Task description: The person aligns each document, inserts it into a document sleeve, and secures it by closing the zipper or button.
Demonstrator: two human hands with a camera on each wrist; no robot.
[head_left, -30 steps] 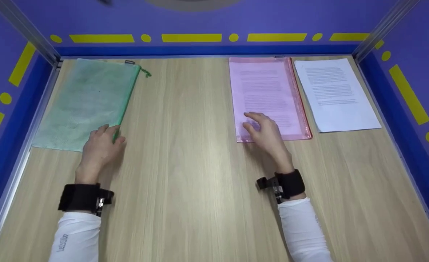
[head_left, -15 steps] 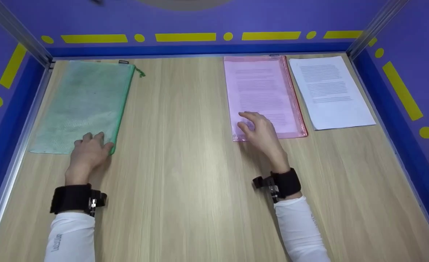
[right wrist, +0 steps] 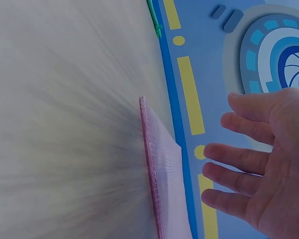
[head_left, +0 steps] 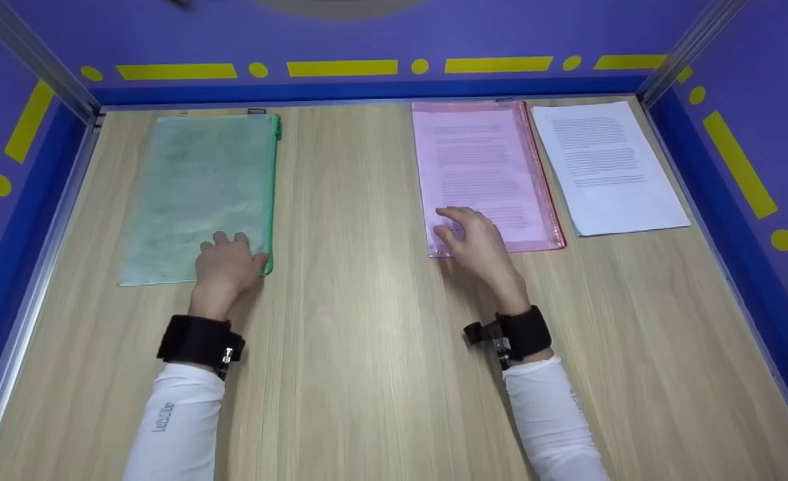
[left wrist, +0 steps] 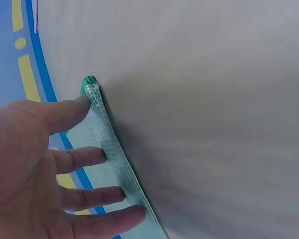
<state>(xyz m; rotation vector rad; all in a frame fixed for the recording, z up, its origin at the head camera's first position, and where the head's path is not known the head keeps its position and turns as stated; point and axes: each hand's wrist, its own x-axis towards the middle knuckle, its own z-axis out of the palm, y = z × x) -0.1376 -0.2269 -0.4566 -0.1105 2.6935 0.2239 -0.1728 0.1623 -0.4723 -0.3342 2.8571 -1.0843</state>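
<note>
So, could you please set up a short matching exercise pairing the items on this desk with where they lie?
Things:
1. green mesh pouch
2. pink pouch
3. white sheet
4. left hand

Places:
a. far right, bare on the table
b. resting on the green pouch's near corner
c. left side of the table
d. between the other two flat items, printed paper inside

Pairs: 1-c, 2-d, 3-a, 4-b

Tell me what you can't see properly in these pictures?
- The print on the white sheet: too small to read, head view.
- Whether the right hand touches the pink pouch: unclear in both views.
- The green pouch: cut off by the frame edge, left wrist view.
</note>
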